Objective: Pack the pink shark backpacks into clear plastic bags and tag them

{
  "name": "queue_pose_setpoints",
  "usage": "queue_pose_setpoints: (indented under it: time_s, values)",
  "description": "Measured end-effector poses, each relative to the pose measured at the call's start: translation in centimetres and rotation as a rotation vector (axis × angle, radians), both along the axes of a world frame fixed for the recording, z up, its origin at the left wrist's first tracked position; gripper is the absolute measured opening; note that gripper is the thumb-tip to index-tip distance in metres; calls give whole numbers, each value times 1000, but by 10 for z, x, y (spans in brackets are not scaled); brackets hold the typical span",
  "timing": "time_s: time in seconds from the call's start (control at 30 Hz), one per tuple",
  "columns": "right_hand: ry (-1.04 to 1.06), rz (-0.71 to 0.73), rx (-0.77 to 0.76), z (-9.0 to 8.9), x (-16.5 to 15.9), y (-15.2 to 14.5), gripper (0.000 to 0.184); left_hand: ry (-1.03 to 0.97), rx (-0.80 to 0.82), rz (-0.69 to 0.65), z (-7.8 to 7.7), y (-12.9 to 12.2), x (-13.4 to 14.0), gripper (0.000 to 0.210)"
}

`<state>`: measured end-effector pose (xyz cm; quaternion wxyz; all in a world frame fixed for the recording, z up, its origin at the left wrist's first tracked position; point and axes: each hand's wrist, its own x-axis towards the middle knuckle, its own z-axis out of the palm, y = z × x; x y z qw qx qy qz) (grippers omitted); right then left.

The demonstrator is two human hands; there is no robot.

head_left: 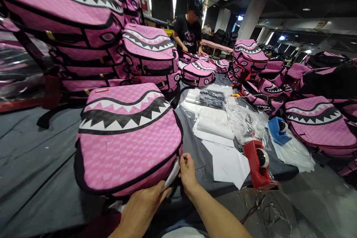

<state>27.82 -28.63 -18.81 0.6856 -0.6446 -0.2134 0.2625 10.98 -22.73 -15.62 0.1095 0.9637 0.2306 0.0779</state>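
Note:
A pink checkered backpack (134, 148) with a black-and-white shark-mouth print and black piping lies front side up on the table before me. At its lower right side, white material (173, 173) shows through a gap along the edge. My left hand (146, 200) is closed on the near side of the backpack, thumb by the gap and some fingers hidden beneath. My right hand (186, 171) pinches the edge at the upper end of this gap; any zipper pull between its fingertips is too small to make out.
Stacked pink backpacks (92, 44) rise at the back left. To the right lie white sheets (227, 163), clear plastic bags (245, 119), a red tape dispenser (259, 165) and a blue tape dispenser (279, 130). Another person (189, 29) stands across the table, handling backpacks.

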Motion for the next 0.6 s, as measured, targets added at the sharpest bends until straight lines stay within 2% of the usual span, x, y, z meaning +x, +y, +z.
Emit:
queue_pose_setpoints:
  time_s: [0.07,0.13,0.17,0.23,0.3,0.37,0.43,0.53,0.6]
  values:
    - [-140,-71,2,10,8,-9,45,-132,55,-36,-2,-1,2,18]
    - [-499,-37,32,23,15,-20,31,-293,104,-111,1,-2,5,27]
    - [-750,67,65,29,18,-24,27,-373,147,-152,3,-2,6,32]
    - [-1254,375,124,39,21,-27,30,-496,250,-215,10,-1,4,39]
    - [-1556,587,119,43,25,-22,36,-565,371,-250,14,5,-8,35]
    - [-1673,621,65,44,29,-14,40,-595,459,-243,10,16,-30,27]
    - [-1688,639,55,45,32,-7,43,-597,483,-239,-2,30,-57,22]
    - [-1651,684,68,48,34,-5,43,-566,411,-224,-29,47,-91,36]
    - [-1615,700,63,49,32,-7,41,-547,412,-188,-43,54,-102,44]
